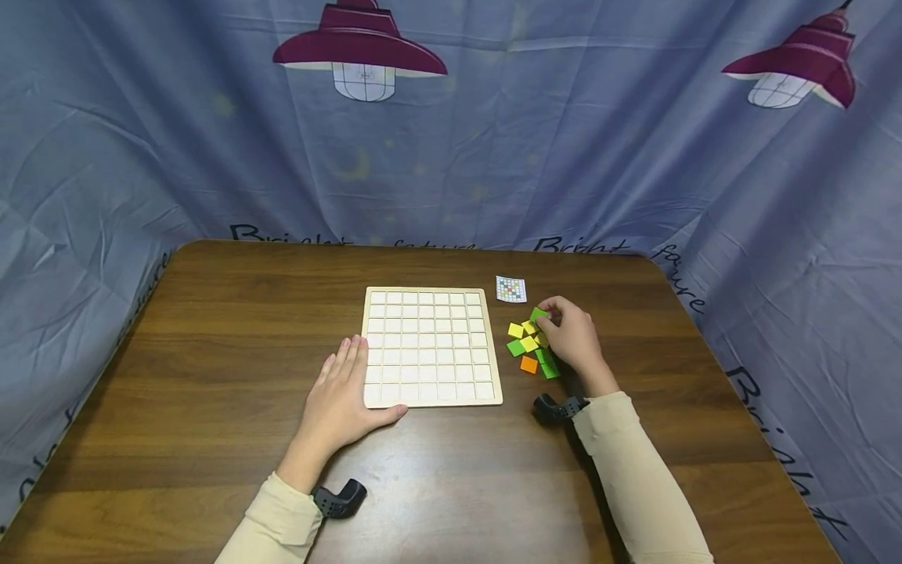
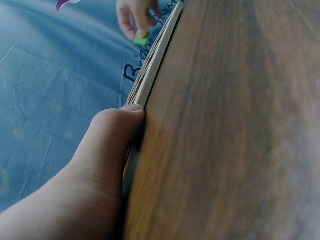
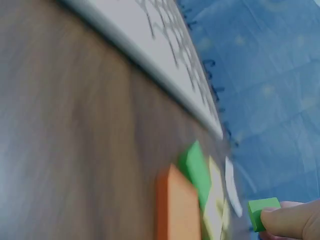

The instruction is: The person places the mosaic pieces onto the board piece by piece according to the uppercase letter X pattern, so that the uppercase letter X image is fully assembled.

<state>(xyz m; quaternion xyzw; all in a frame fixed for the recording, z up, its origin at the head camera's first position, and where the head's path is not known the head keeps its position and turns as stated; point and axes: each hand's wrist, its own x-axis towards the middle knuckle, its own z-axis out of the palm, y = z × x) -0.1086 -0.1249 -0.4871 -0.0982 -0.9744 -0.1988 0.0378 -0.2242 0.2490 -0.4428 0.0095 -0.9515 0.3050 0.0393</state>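
1 pinched green tile (image 3: 257,210), full board (image 1: 427,341) only in head view

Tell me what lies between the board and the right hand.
Head view: yellow tiles and a green tile lie between the board and the right hand, which pinches another green tile.

We see the grid board (image 1: 427,341) on the table (image 1: 458,486), the left hand (image 1: 340,401) against its left and near edges. To its right we find loose tiles (image 1: 529,343), a card (image 1: 510,289) behind them, and 1 tile (image 1: 539,313) in the right hand (image 1: 574,337). Behind the table hangs the curtain (image 1: 451,164).
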